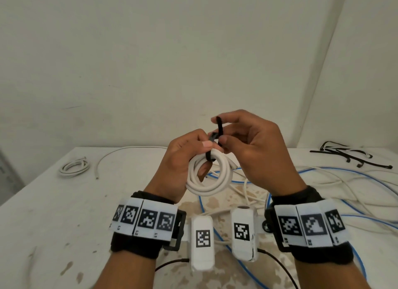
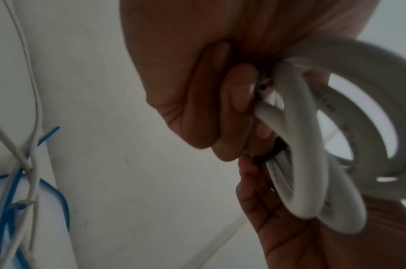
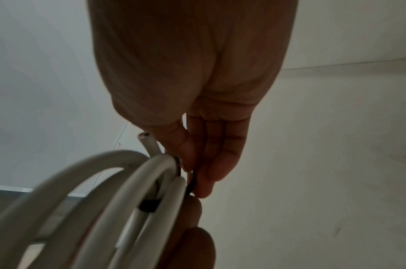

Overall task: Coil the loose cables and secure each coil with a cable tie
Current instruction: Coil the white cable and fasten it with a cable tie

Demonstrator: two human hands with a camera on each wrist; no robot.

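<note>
**Springy coil, tie half on**

The left hand (image 1: pixel 183 159) grips the stiff white coil (image 1: pixel 210 176) above the table (image 1: pixel 53 202). The right hand (image 1: pixel 254 151) pinches the black tie (image 1: pixel 219 129), probably threaded; hold beside the tie.

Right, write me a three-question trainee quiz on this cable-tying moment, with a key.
1. True or false: the black cable tie is already looped round the white coil.
2. Which hand supports the coil: A) left hand B) right hand?
3. Fill in: spare ties lie at the table's far ____ corner.

Key: 1 true; 2 A; 3 right.
</note>
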